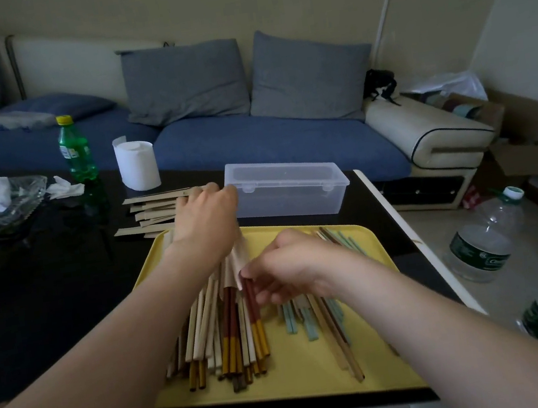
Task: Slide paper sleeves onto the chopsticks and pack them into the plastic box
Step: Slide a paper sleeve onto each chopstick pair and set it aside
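I judge we've barely begun: my left hand [205, 212] grips 1 paper sleeve [239, 260], my right hand [287, 270] pinches a red chopstick [250, 296] into it, loose chopsticks [209, 333] crowd the yellow tray [301, 372], and the plastic box [287, 187] looks empty.

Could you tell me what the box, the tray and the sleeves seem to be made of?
The box looks like clear, slightly frosted plastic: the table shows through it. The tray seems matte yellow plastic, smooth with a moulded rim. The sleeves look like plain brown paper, flat and dull.
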The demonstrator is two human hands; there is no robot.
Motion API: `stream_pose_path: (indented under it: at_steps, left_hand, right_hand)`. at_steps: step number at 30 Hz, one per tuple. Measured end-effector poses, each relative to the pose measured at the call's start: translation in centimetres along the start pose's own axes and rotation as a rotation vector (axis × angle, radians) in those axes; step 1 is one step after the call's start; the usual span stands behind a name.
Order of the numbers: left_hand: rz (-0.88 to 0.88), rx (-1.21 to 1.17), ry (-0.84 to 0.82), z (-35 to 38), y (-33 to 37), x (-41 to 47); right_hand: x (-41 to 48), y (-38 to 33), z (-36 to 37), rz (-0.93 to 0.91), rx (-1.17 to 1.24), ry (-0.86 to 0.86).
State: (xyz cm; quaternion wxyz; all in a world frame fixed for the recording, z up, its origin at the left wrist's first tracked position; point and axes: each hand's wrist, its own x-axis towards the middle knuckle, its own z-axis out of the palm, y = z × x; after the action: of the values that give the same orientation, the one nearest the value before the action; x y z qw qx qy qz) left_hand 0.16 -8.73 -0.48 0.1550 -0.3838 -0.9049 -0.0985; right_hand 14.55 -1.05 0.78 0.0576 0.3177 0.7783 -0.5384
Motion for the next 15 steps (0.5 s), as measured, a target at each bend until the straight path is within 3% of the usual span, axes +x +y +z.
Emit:
stream_pose_path:
  at_steps: [3, 7, 12, 15]
  left_hand:
    - [-0.145, 0.002, -0.130, 0.0, -0.8, 0.3]
    - [-0.321, 0.009, -0.271, 0.6, -2.6, 0.9]
    - [-0.494, 0.004, -0.378, 1.7, -3.9, 1.6]
    - [-0.479, -0.030, -0.412, 2.4, -4.4, 2.3]
  right_hand:
    - [0.2, -1.2, 2.1, 0.008, -0.007, -0.066]
    - [0.7, -2.6, 3.6, -0.028, -0.259, -0.049]
    - [2.4, -2.8, 4.0, -0.127, -0.397, 0.115]
    - [3.8, -2.3, 3.5, -0.202, -0.442, 0.283]
